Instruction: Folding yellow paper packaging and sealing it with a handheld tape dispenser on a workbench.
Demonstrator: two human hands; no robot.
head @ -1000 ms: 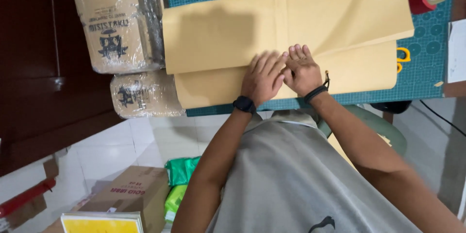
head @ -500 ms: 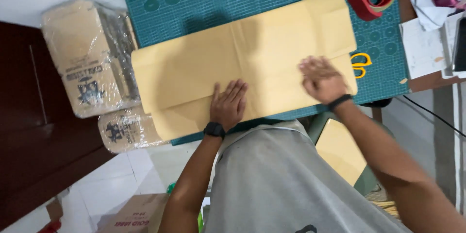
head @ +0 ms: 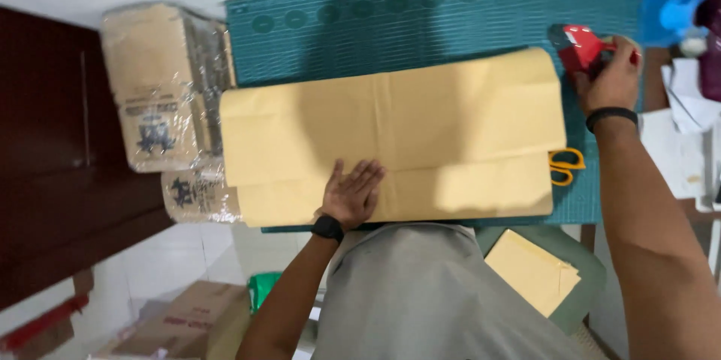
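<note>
Folded tan paper (head: 420, 127), red tape dispenser (head: 577, 48)

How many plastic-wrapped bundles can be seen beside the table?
2. One large wrapped bundle stands left of the green cutting mat; a smaller wrapped bundle lies just below it. Others may be hidden.

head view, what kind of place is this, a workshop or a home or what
Probably a small packing or craft work area, perhaps in a home. A green cutting mat covers the table, a large sheet of tan paper lies folded on it, and plastic-wrapped bundles of cartons are stacked beside it.
</note>
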